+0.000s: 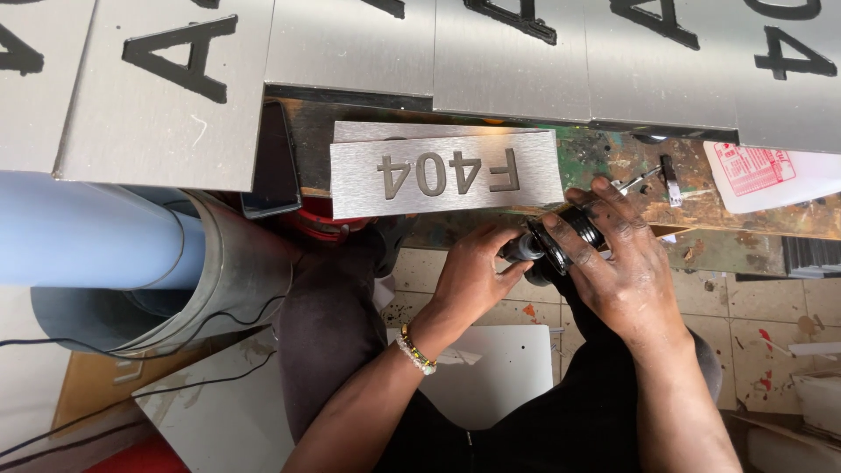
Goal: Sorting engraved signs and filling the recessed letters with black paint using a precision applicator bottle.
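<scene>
My left hand [469,276] and my right hand [613,258] meet just below the edge of a paint-stained workbench [613,158]. Together they grip a small black cylindrical tool [561,245]; the left fingers close on its dark narrow end, the right hand wraps its round body. A beaded bracelet [414,350] circles my left wrist. Just above the hands lies a small brushed-metal plate [447,173] with raised dark characters, stacked on another plate.
Large brushed-metal sheets [508,52] with black characters cover the bench's far side. A rolled blue and grey sheet [123,254] lies at left, a dark phone [272,166] beside it. A white paper [762,175] sits at right. White board [491,372] and tiled floor lie below.
</scene>
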